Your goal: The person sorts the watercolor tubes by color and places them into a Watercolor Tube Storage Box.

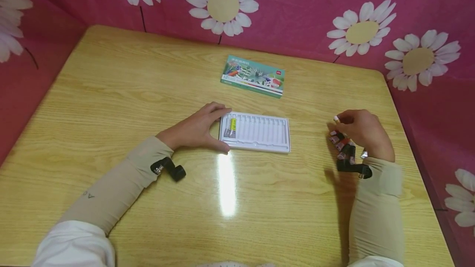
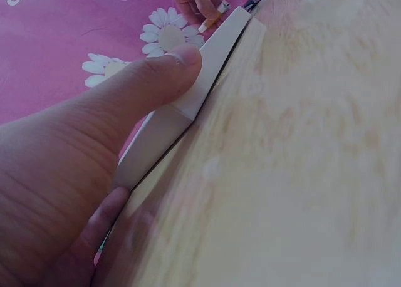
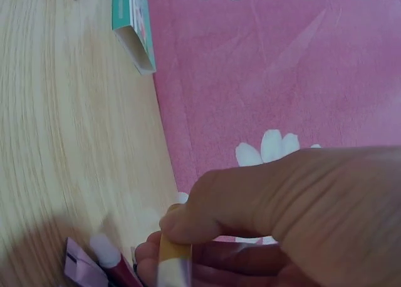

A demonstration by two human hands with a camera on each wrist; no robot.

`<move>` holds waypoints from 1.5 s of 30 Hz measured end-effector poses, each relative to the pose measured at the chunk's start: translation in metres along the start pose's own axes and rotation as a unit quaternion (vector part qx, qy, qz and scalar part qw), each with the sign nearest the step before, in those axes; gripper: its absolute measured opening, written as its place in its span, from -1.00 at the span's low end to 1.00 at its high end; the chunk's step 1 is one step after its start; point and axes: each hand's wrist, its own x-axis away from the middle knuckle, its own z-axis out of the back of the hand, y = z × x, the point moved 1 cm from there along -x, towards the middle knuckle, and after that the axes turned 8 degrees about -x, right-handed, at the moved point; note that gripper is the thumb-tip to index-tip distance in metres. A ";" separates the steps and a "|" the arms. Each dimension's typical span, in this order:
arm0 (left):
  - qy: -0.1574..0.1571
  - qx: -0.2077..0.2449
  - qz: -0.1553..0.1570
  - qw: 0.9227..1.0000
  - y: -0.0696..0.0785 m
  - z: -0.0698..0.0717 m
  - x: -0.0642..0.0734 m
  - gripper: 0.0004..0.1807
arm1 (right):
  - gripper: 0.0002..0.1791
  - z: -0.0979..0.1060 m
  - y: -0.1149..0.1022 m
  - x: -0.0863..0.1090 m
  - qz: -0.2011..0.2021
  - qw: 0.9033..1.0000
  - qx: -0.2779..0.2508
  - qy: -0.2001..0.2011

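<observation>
Across the left end of a white, rectangular, slotted tray [image 1: 261, 132], the left hand [image 1: 194, 130] holds its edges between thumb and fingers; light pressure should steady it without bowing the walls. A grey paint tube [image 1: 227, 131] and a yellow paint tube [image 1: 233, 127] fill the leftmost slots; any neighbour would likely seat best with its cap facing the same way. Farther right, above loose dark and reddish tubes [image 1: 335, 139], the right hand [image 1: 365, 129] pinches a slim, white-capped, orange-yellow tube [image 3: 174, 254] between thumb and fingers, ideally gently, sparing its soft body.
</observation>
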 end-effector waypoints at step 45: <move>-0.005 0.003 0.006 1.000 0.000 0.000 0.000 0.29 | -0.72 -0.053 -0.074 -0.003 0.181 0.982 -0.014 0.047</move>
